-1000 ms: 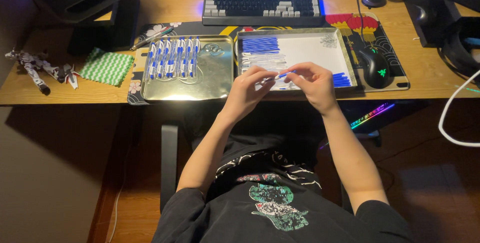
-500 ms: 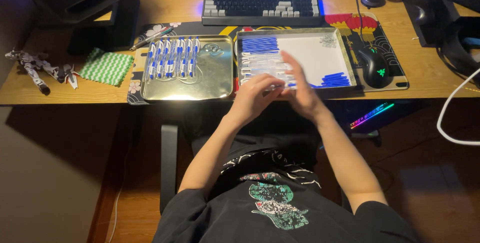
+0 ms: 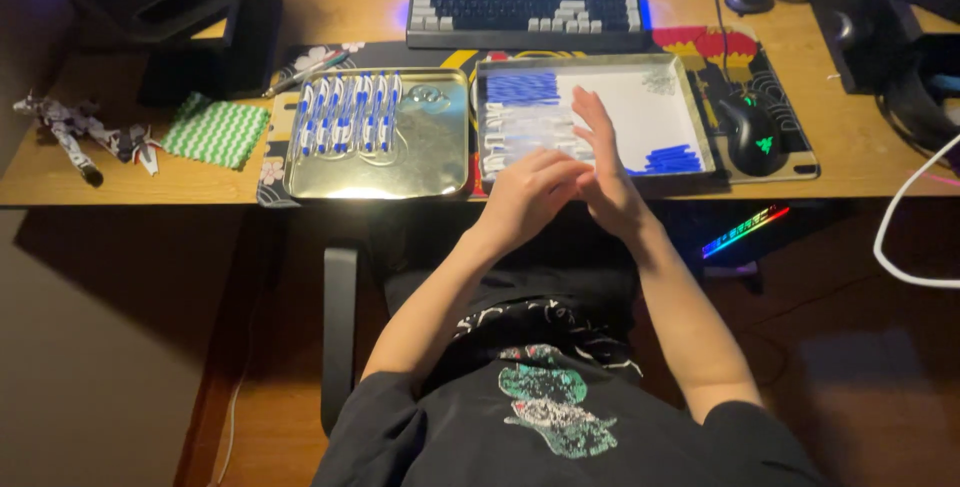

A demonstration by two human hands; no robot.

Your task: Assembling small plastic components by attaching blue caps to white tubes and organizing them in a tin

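In the head view, over the right metal tray [image 3: 640, 112] on the counter, the left hand [image 3: 530, 192] curls its fingers shut against the right hand [image 3: 605, 172], whose fingers are stretched flat, apparently mid-press on a piece hidden between them, blue caps [image 3: 670, 159] lying just beside.

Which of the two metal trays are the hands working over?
The right tray, lined white with loose blue pieces; both the left hand and right hand hover at its front edge. The left tray holds finished rows.
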